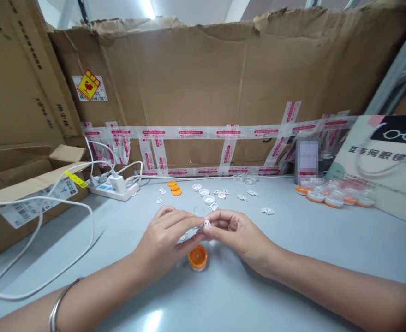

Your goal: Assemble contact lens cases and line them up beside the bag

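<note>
Both my hands meet over the middle of the table, pinching one small white plastic part (pixel 206 223) between the fingertips. My left hand (pixel 166 233) reaches it from the left, fingers partly covering it. From the other side my right hand (pixel 239 233) grips it between thumb and forefinger. Just below the fingers stands an orange round cup (pixel 198 258) with a white base and a small pin at its centre. Beyond the hands lie a clear disc (pixel 199 210), several white rings (pixel 209 199) and several flat white cut-out pieces (pixel 221 195).
Orange rings (pixel 174 188) lie farther back. A power strip (pixel 115 189) with white cables and an opened carton (pixel 33 203) are on the left. Orange-and-clear round units (pixel 334 198), a blurred-out phone (pixel 307 161) and a paper bag (pixel 383 170) stand right. A cardboard wall (pixel 196 83) closes the back.
</note>
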Demonstrator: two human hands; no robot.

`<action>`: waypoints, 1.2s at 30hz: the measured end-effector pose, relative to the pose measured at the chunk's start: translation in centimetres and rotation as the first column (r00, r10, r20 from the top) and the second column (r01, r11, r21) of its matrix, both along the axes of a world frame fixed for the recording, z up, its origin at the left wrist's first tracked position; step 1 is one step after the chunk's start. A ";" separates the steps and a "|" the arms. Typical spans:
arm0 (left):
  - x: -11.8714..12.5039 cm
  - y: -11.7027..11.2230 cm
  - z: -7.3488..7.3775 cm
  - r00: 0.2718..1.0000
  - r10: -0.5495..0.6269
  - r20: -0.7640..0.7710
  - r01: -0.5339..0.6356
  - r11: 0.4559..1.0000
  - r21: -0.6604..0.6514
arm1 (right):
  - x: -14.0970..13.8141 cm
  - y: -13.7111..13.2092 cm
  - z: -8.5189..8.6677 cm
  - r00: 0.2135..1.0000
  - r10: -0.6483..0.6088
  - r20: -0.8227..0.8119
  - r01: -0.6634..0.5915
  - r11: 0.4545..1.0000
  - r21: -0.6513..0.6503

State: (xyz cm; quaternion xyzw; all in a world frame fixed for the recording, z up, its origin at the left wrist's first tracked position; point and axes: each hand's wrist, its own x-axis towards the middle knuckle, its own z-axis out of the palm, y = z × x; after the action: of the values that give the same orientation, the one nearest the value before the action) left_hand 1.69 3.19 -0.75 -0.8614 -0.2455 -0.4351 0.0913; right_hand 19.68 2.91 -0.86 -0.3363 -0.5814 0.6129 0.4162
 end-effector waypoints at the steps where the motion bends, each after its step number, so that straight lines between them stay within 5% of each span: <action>1: 0.0 0.0 0.0 1.000 0.002 0.011 -0.002 1.000 -0.003 | 0.0 0.0 0.0 1.000 0.006 0.010 -0.006 1.000 0.011; 24: -0.1 -0.3 0.0 0.995 -0.046 0.089 0.050 0.998 -0.043 | 0.2 -0.7 0.7 0.996 -0.023 0.085 0.007 0.983 0.182; 36: -0.4 0.0 0.0 1.000 0.001 0.031 -0.003 0.999 0.035 | 0.1 0.1 0.2 1.000 0.012 -0.009 -0.012 0.999 0.044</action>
State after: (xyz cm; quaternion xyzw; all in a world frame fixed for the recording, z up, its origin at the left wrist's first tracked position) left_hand 1.27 3.17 -0.79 -0.8526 -0.2401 -0.4526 0.1030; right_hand 19.75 2.98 -0.69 -0.3207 -0.5948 0.6039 0.4227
